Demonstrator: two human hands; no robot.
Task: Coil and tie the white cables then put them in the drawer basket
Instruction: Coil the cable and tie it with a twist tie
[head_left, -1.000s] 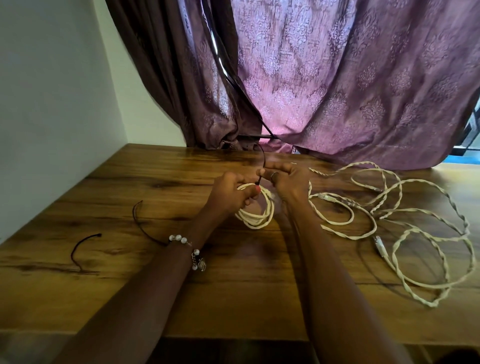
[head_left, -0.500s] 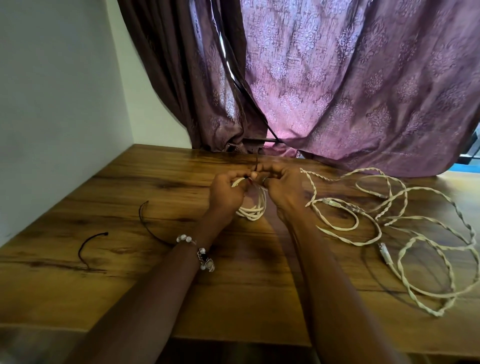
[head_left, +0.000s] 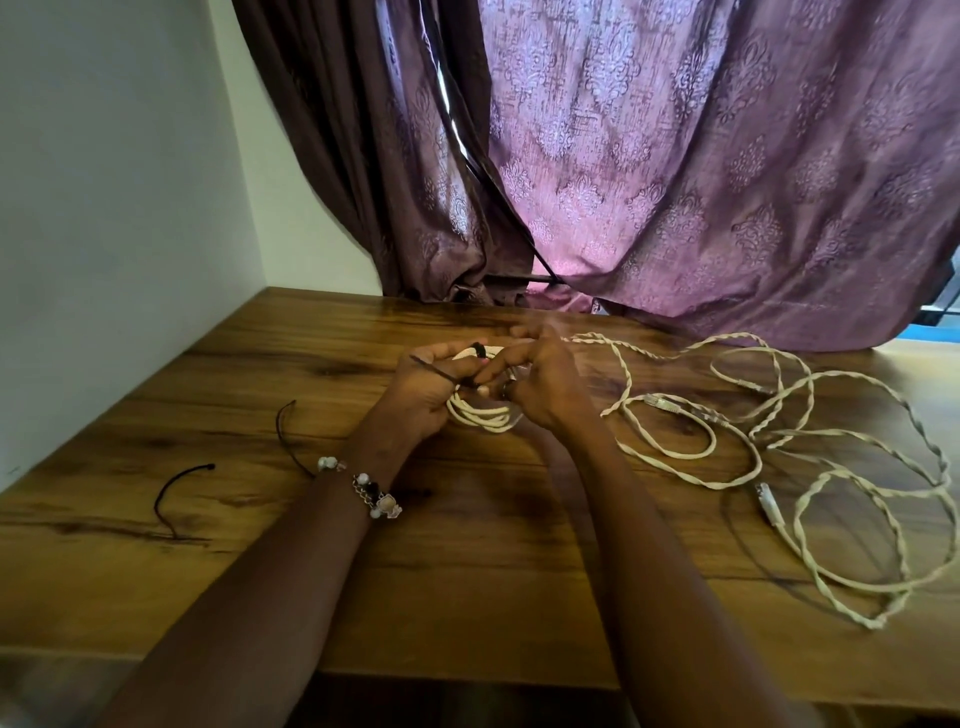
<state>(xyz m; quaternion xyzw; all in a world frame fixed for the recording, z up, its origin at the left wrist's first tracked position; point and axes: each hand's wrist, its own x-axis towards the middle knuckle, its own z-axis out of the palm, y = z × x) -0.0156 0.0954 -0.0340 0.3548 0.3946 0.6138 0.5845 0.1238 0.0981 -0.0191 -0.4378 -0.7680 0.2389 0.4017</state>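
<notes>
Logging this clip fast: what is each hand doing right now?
Left hand: grips the coiled cable and the black tie.
Right hand: pinches the tie at the coil.

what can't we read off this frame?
- Knot state of black tie: head view, fingers cover it.
- Top of coiled cable: hidden by left hand and right hand.
- Drawer basket: not in view.
- Loose cables: tangled, count unclear.
</notes>
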